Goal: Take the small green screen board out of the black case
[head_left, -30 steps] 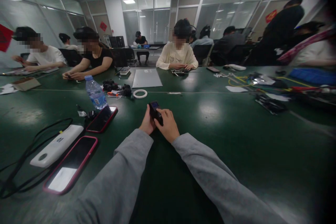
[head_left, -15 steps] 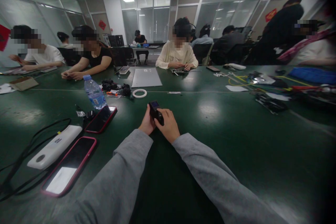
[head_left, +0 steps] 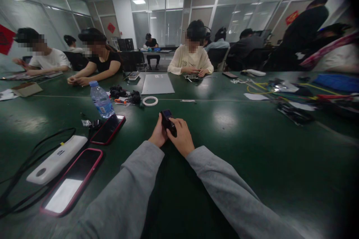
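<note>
A small black handheld device with a little screen [head_left: 167,113] is held over the green table, its screen end tilted away from me. My left hand [head_left: 158,133] wraps round its left side, thumb along the edge. From the right, my right hand [head_left: 181,135] grips its lower part, with the thumb on the near end and the fingers bent over the front. Those fingers partly cover the device's lower face, so its exact kind cannot be made out.
Left of my arms lie two red-edged phones [head_left: 73,179] [head_left: 109,130], a white power-bank-like case [head_left: 57,160] and black cables. A water bottle [head_left: 101,99], white ring [head_left: 150,101] and silver laptop [head_left: 157,84] stand beyond. Cables and tools [head_left: 294,112] lie right. Several people sit across the table.
The whole view has shifted slightly. Both hands keep their hold on the device, and the right fingers have moved only a little over its face.
</note>
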{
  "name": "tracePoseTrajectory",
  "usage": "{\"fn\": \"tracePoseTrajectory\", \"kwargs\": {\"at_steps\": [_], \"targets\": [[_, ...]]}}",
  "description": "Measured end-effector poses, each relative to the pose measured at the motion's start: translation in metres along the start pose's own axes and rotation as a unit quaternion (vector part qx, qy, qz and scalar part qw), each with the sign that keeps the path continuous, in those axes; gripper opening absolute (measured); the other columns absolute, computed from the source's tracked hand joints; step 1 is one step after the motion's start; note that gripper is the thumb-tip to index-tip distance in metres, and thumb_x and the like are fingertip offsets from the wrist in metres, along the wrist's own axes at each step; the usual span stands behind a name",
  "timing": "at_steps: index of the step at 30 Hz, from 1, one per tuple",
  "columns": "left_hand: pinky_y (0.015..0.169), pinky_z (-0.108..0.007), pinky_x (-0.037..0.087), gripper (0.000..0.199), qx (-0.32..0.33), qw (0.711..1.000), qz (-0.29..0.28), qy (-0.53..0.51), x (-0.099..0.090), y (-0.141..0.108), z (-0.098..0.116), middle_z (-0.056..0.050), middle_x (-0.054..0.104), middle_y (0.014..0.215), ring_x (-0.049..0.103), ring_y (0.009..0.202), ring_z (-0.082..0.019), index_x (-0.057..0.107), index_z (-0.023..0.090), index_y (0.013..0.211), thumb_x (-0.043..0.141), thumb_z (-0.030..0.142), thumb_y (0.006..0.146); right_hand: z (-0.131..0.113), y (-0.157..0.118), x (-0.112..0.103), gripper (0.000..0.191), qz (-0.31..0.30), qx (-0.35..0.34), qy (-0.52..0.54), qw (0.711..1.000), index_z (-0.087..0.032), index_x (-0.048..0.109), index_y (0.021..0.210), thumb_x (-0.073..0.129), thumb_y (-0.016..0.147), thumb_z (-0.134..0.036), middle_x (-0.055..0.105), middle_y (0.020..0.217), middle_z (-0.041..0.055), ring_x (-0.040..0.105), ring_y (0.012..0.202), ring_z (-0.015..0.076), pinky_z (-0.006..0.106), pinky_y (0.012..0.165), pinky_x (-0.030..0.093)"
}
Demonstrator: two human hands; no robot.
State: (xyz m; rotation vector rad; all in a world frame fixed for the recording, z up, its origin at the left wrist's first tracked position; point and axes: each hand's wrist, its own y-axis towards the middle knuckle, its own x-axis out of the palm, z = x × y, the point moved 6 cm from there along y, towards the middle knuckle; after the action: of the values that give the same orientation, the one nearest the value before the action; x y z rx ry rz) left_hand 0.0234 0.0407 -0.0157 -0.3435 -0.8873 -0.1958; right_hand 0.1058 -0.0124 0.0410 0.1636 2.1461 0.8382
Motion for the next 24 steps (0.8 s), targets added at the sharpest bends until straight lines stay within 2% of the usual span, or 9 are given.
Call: {"fn": "tracePoseTrajectory", "kwargs": {"at_steps": [13,24], "targets": [[0.087,-0.035,0.047,0.054,0.001,1.000,-0.001,-0.004,-0.0006,0.0012,0.0001,-0.009,0.067,0.091,0.061,0.093,-0.022,0.062,0.014,0.100,0.047,0.062,0.077,0.0004,0.0005,-0.0004,0.043,0.005,-0.001,0.006,1.000,-0.021,0.047,0.123,0.055,0.081,-0.023,0.044,0.115,0.0090,0.043,0.107,0.0227,0.039,0.090,0.045],[0.088,-0.034,0.047,0.051,0.001,1.000,0.030,-0.007,-0.0043,0.0022,0.0021,-0.009,0.067,0.092,0.061,0.094,-0.022,0.063,0.015,0.097,0.048,0.060,0.078,0.0031,0.0036,0.0013,0.043,-0.004,0.002,0.006,1.000,-0.022,0.047,0.123,0.056,0.081,-0.023,0.045,0.114,0.0083,0.043,0.107,0.0226,0.037,0.091,0.045]]}}
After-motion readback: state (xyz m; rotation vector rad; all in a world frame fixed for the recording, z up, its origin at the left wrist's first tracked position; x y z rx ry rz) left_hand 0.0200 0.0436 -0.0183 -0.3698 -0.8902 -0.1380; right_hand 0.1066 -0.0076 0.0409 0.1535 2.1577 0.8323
